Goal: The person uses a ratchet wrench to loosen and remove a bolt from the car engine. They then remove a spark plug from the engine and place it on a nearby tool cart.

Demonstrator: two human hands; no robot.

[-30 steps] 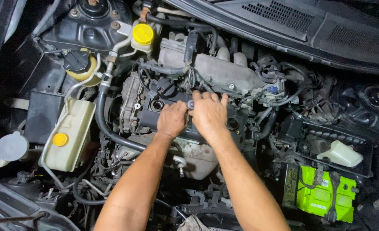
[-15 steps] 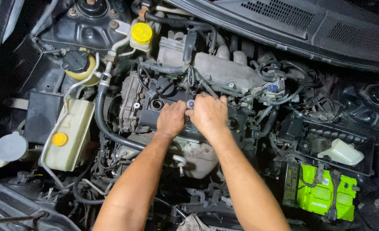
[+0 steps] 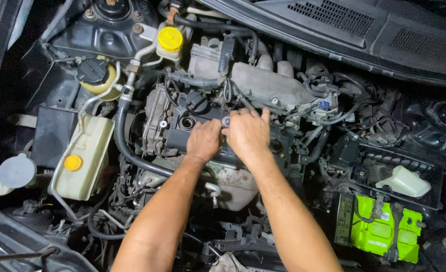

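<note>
Hands are seen from above, reaching into an open car engine bay, both resting on the dark engine cover point(image 3: 283, 143) at the middle of the view. The left hand point(image 3: 204, 141) is curled loosely, knuckles up, and its fingertips are pressed to the cover just below an open round hole point(image 3: 187, 122); whether anything is gripped in it cannot be told. The right hand point(image 3: 247, 133) lies just beside it, touching it, fingers bent, and a small grey round part point(image 3: 226, 121) is pinched between thumb and forefinger at the top edge of the cover. A black filler cap point(image 3: 197, 100) is seen near that part, above the left hand. Well apart to the left, a pale coolant tank point(image 3: 84, 161) with a small yellow cap point(image 3: 73, 162) is set against the bay wall, and a larger yellow cap point(image 3: 170, 39) stands near the top. To the lower right, a bright green battery point(image 3: 381, 234) is seated, with a white reservoir point(image 3: 403, 181) just above it
</note>
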